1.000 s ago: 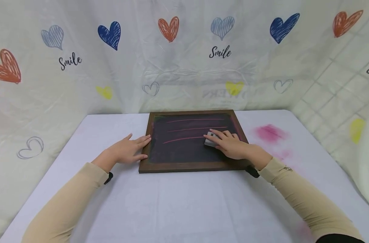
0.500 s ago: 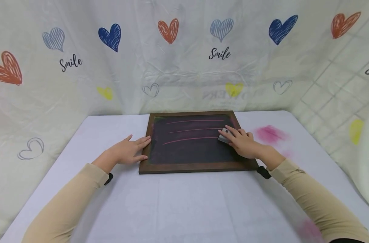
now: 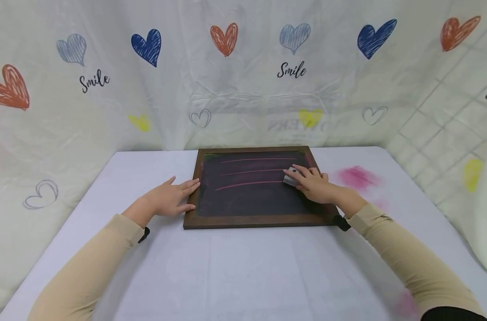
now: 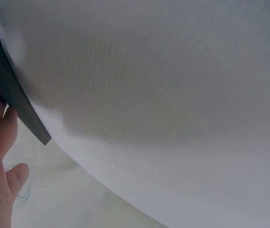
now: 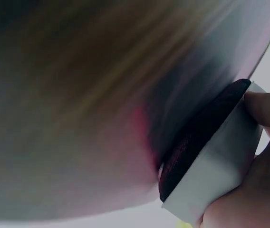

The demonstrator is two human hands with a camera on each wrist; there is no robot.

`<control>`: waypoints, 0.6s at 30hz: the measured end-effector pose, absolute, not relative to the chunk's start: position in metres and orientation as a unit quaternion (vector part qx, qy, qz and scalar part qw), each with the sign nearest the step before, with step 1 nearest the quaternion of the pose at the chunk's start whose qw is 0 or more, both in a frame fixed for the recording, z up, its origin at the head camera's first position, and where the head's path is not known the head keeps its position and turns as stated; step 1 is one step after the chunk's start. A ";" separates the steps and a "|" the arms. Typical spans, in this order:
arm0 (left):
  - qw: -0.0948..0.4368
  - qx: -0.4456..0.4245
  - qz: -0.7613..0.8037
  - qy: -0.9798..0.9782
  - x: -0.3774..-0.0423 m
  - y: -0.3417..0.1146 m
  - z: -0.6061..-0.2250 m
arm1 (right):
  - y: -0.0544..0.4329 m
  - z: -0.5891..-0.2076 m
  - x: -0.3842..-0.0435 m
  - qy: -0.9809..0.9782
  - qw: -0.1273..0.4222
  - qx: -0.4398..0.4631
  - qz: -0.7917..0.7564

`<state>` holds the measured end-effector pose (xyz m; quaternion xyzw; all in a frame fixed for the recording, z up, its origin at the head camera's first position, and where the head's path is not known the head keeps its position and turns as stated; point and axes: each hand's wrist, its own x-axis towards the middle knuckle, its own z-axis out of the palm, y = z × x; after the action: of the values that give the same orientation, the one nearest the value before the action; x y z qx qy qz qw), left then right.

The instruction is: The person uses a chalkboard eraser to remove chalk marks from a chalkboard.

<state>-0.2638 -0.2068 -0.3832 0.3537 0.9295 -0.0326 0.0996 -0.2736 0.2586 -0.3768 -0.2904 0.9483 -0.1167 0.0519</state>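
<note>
A chalkboard in a brown wooden frame lies on the table, with three long pink chalk lines across its dark surface. My right hand grips a grey board eraser over the right part of the board, at the right ends of the two lower lines. In the right wrist view the eraser's black felt faces the board, right at a pink streak. The left hand, fingers spread and straight, touches the left side of the frame; its thumb stands apart in the left wrist view.
A white cloth covers the table. Pink chalk smudges mark it right of the board and near the right sleeve. Behind hangs a pale curtain printed with hearts and "Smile".
My right hand slid the eraser rightward across the board, then came slightly back to the left. The left hand has stayed at the frame.
</note>
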 end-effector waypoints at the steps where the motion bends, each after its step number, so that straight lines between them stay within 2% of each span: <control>1: 0.099 0.354 -0.033 0.929 -0.264 -0.207 -0.383 | 0.256 -0.378 -0.275 0.949 0.057 -0.289 -0.109; 18: 0.102 0.351 -0.032 0.930 -0.264 -0.205 -0.381 | 0.182 -0.368 -0.290 0.939 0.150 -0.302 -0.063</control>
<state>-0.2635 -0.2048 -0.3813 0.3514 0.9301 -0.0322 0.1023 -0.2902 0.1816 -0.3675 -0.3018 0.9394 -0.0632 0.1498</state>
